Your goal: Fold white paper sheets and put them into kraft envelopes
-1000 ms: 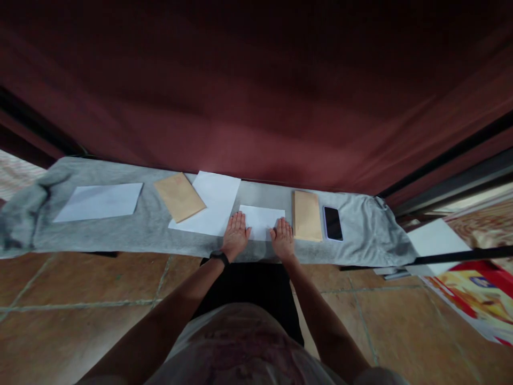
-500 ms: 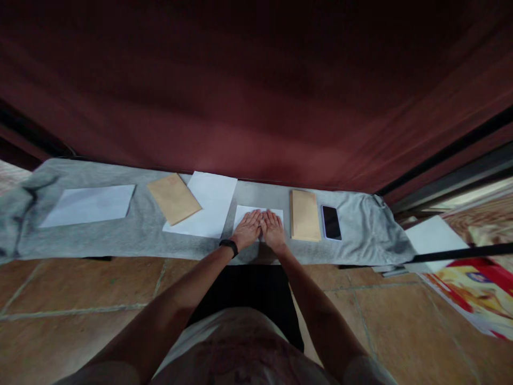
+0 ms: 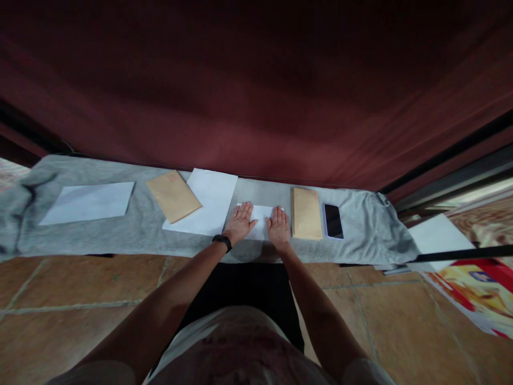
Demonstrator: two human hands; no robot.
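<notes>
A small white paper [image 3: 261, 219] lies on the grey cloth in front of me. My left hand [image 3: 240, 223] rests flat on its left part, fingers spread, a black band on the wrist. Flat on the right part lies my right hand [image 3: 278, 226], its fingers pointing away from me. Both palms hide the paper's side edges. Left of my left hand is a larger white sheet [image 3: 214, 200], partly under a brown envelope [image 3: 173, 196]. A stack of brown envelopes [image 3: 306, 214] sits just right of my right hand.
A phone [image 3: 333, 221] lies right of the envelope stack. Another white sheet [image 3: 90, 202] is at the far left of the grey cloth [image 3: 140, 235]. Behind rises a dark red surface [image 3: 256, 123]. A colourful box [image 3: 481, 297] is on the floor at right.
My hands were together at the paper's middle; they have slid apart, the left one leftward and the right one rightward, uncovering the middle of the paper.
</notes>
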